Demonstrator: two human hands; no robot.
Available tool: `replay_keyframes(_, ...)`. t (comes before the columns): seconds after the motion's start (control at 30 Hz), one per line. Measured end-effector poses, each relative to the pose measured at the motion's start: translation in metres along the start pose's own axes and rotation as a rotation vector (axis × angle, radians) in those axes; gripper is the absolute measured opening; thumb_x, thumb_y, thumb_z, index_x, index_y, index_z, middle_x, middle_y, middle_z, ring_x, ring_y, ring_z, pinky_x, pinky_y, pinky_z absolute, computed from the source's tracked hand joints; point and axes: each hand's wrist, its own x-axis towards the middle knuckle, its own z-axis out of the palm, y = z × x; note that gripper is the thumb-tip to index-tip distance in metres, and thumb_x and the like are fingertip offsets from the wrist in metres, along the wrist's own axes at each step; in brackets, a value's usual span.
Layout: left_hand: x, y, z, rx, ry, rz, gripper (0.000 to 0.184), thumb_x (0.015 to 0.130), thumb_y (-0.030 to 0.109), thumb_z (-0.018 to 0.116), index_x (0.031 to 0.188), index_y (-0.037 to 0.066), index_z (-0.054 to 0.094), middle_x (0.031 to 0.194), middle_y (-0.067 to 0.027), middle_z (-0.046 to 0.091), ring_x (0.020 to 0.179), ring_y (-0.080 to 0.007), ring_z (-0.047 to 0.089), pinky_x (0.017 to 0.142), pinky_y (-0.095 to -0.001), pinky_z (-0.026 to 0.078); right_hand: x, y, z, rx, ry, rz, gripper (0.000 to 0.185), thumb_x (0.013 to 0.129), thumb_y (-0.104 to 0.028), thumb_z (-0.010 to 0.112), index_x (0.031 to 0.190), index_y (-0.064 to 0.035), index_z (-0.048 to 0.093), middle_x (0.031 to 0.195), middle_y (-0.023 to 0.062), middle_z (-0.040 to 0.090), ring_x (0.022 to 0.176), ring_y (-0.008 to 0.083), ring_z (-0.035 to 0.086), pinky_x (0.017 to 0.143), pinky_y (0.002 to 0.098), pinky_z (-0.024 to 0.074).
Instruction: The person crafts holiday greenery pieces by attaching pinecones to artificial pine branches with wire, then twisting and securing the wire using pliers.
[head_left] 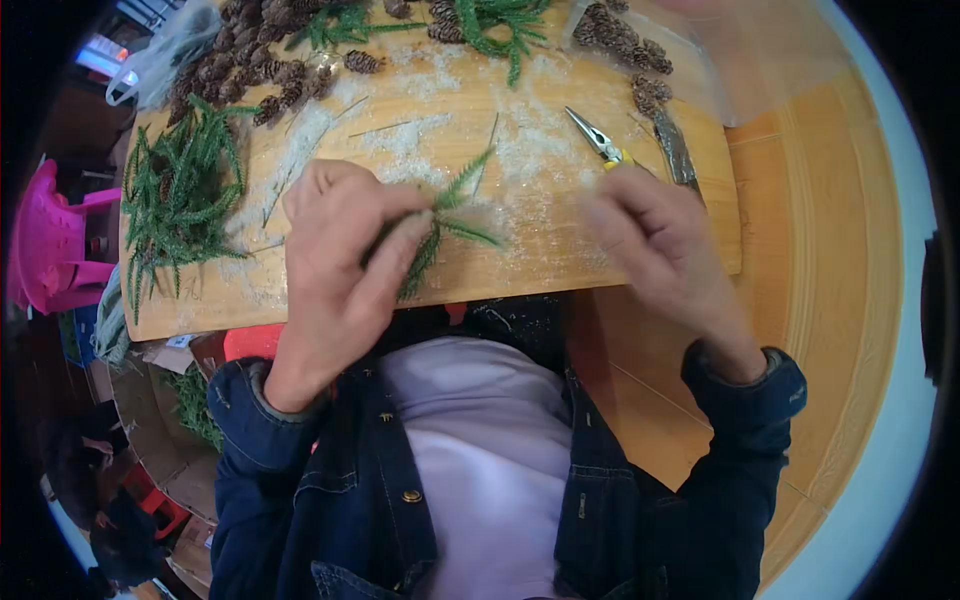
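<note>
My left hand is closed on a small green artificial pine sprig, whose tips fan out to the right of the fingers over the table's front part. My right hand is blurred by motion beside the handles of the needle-nose pliers; its fingers are curled, and whether it holds anything cannot be made out. The pliers lie with their metal jaws pointing up and left. Thin wires and white grains are scattered on the wooden table.
Green sprigs are heaped at the table's left. Pine cones lie at the back left, with more on plastic at the back right. A pink stool and a cardboard box with greenery stand to the left.
</note>
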Motion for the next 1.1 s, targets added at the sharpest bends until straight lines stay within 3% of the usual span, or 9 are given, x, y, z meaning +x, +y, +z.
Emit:
replay_keyframes(0.03,-0.002,-0.002,0.001,-0.168,0.027,-0.15,0.015,0.077,0.006,0.063,0.092,0.006,0.062,0.073,-0.0026,0.047,0.074,-0.0187,0.047,0.071,-0.033,0.033,-0.002,0.012,-0.01,0.007,-0.009,-0.003,0.016,0.084,-0.013,0.061,0.082,-0.0004,0.051,0.067,0.0081,0.044,0.059,0.026,0.043,0.055,0.0327,0.0385)
replay_keyframes(0.1,-0.005,-0.002,0.002,-0.503,0.087,-0.445,0.01,0.084,0.006,0.061,0.093,0.003,0.061,0.074,-0.0009,0.05,0.071,-0.0129,0.048,0.066,-0.0272,0.038,-0.006,0.034,-0.024,-0.649,0.089,-0.097,0.022,0.084,-0.017,0.063,0.091,0.0001,0.052,0.086,0.012,0.052,0.076,0.0297,0.05,0.065,0.0356,0.0419)
replay_keyframes(0.13,-0.004,0.0,0.002,-0.498,0.088,-0.451,0.01,0.084,0.006,0.061,0.093,0.003,0.061,0.074,-0.0009,0.05,0.071,-0.0129,0.048,0.066,-0.0272,0.038,-0.01,0.043,-0.024,-0.644,0.084,-0.1,0.022,0.084,-0.017,0.063,0.091,0.0001,0.052,0.086,0.012,0.052,0.076,0.0297,0.05,0.065,0.0356,0.0419)
replay_keyframes(0.23,0.0,0.008,0.004,-0.962,0.135,-0.607,0.011,0.089,0.007,0.058,0.095,-0.002,0.059,0.076,0.0,0.055,0.068,-0.0059,0.048,0.058,-0.0194,0.04,-0.019,0.066,-0.019,-0.847,0.025,-0.018,0.026,0.082,-0.018,0.065,0.095,-0.0009,0.051,0.1,0.0158,0.049,0.09,0.0329,0.05,0.075,0.0392,0.0424)
replay_keyframes(0.67,-0.007,0.009,0.007,-1.042,0.075,-0.704,0.015,0.09,0.01,0.059,0.098,-0.003,0.059,0.074,-0.0001,0.057,0.061,-0.004,0.048,0.056,-0.0184,0.039,-0.017,0.069,-0.023,-0.676,0.001,0.07,0.02,0.079,-0.009,0.063,0.092,-0.0001,0.05,0.098,0.0175,0.049,0.091,0.036,0.05,0.076,0.0417,0.0429)
replay_keyframes(0.8,-0.007,0.009,0.009,-1.007,0.111,-0.719,0.015,0.09,0.01,0.059,0.099,-0.003,0.06,0.074,0.0001,0.058,0.061,-0.0037,0.048,0.055,-0.0181,0.039,-0.015,0.065,-0.022,-0.761,-0.058,-0.032,0.019,0.076,-0.004,0.062,0.089,0.0013,0.05,0.098,0.0186,0.05,0.087,0.037,0.051,0.074,0.0418,0.044)
replay_keyframes(0.93,-0.009,0.007,0.009,-1.045,0.154,-0.757,0.014,0.09,0.01,0.059,0.098,-0.002,0.061,0.074,0.0007,0.058,0.061,-0.003,0.048,0.055,-0.0174,0.039,-0.02,0.055,-0.016,-0.936,0.042,-0.141,0.018,0.075,0.0,0.06,0.09,0.0024,0.05,0.098,0.0197,0.05,0.084,0.038,0.05,0.075,0.0392,0.0441)
replay_keyframes(1.03,-0.008,0.006,0.011,-1.039,0.145,-0.762,0.013,0.089,0.01,0.059,0.095,-0.001,0.062,0.073,0.002,0.058,0.061,-0.0022,0.048,0.055,-0.0165,0.038,-0.024,0.033,-0.011,-0.572,0.205,-0.096,0.018,0.071,0.004,0.056,0.088,0.0028,0.051,0.097,0.018,0.05,0.083,0.0338,0.05,0.075,0.034,0.0417)
replay_keyframes(1.1,-0.007,0.007,0.013,-1.038,0.148,-0.765,0.013,0.089,0.01,0.059,0.095,-0.001,0.062,0.073,0.0024,0.058,0.061,-0.0019,0.047,0.055,-0.0163,0.038,-0.028,0.007,-0.009,-0.37,0.105,-0.027,0.02,0.068,0.002,0.056,0.087,0.0026,0.052,0.096,0.0161,0.049,0.083,0.0307,0.05,0.074,0.0314,0.0399)
